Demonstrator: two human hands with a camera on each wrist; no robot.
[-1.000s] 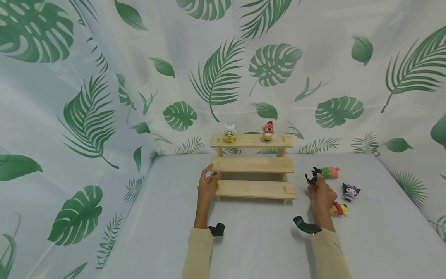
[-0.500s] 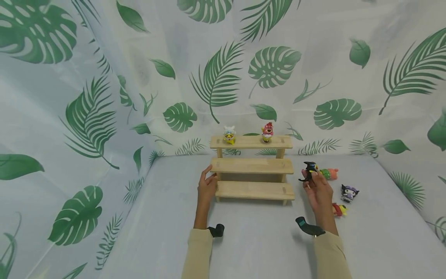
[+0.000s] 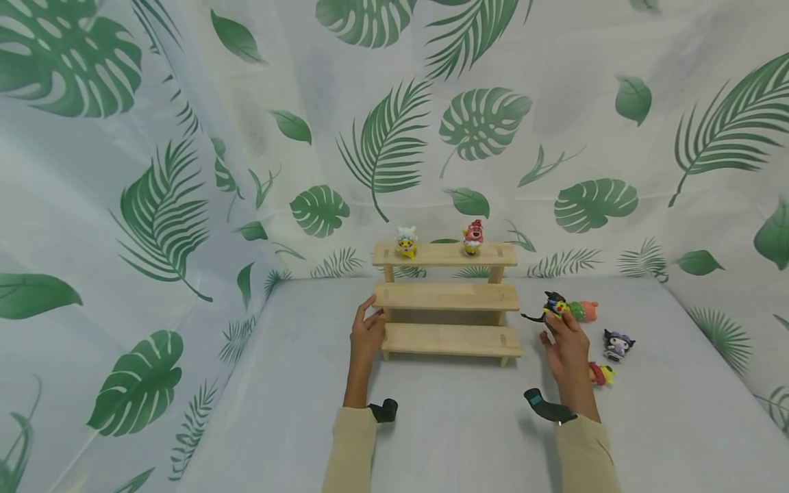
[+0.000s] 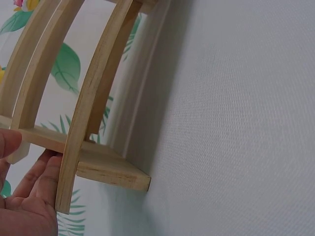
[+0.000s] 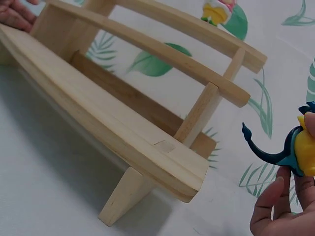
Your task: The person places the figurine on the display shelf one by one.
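A three-tier wooden shelf (image 3: pixel 446 297) stands at the back middle of the surface. My left hand (image 3: pixel 368 335) holds its left side, thumb and fingers about the side frame in the left wrist view. My right hand (image 3: pixel 568 348) pinches a black-and-yellow toy figurine (image 3: pixel 557 305), to the right of the shelf. The figurine's thin dark tail points left toward the shelf. In the right wrist view, the frame edge cuts off part of this figurine (image 5: pixel 304 150). On the top tier stand a white-and-yellow figurine (image 3: pixel 406 242) and a pink-and-red figurine (image 3: pixel 473 238).
Right of the shelf lie a green-and-pink figurine (image 3: pixel 584 311) and a red-and-yellow one (image 3: pixel 600 374), the latter partly behind my right wrist. Near them is a purple-and-black figurine (image 3: pixel 617 344). A leaf-patterned cloth (image 3: pixel 345 157) backs the white surface.
The right hand has turned the black-and-yellow figurine so that its yellow front shows, and the palm has rolled upward. The left hand stays at the shelf. The head view has tilted slightly.
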